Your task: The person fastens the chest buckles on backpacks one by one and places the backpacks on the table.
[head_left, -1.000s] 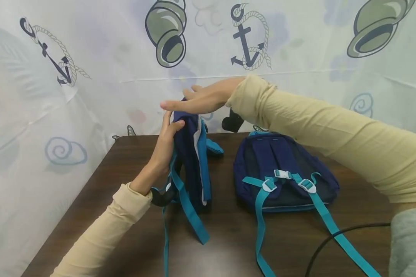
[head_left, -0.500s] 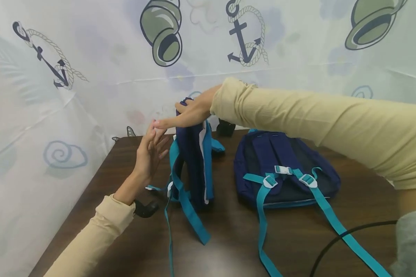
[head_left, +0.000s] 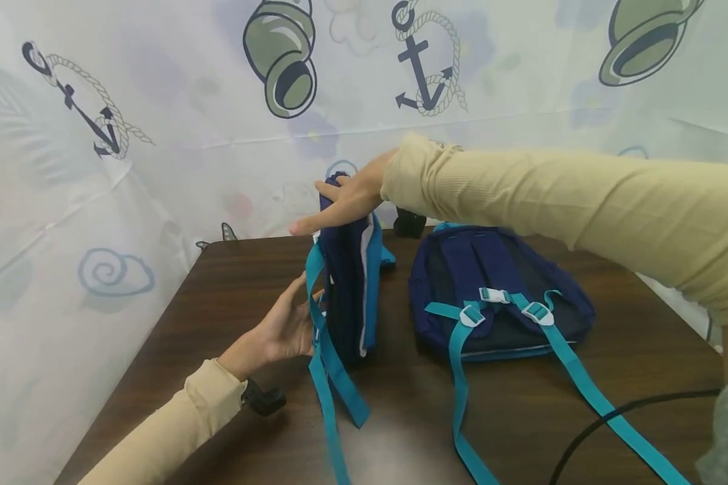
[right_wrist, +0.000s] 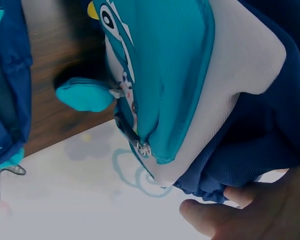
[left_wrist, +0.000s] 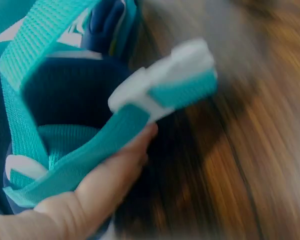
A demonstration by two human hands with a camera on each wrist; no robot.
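Navy-and-teal fabric backpack (head_left: pixel 346 283) is stood beneath straight-fingered right hand (head_left: pixel 354 201); left hand (head_left: pixel 284 330), grip unclear; six-o'clock teal straps (head_left: pixel 325 404) seem unarranged.

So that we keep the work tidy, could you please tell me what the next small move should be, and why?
I would suggest that the left hand gently gather the loose teal straps: it is right at them, they dangle beside the upright backpack, and the right hand rests across that bag's top, seemingly steadying it.
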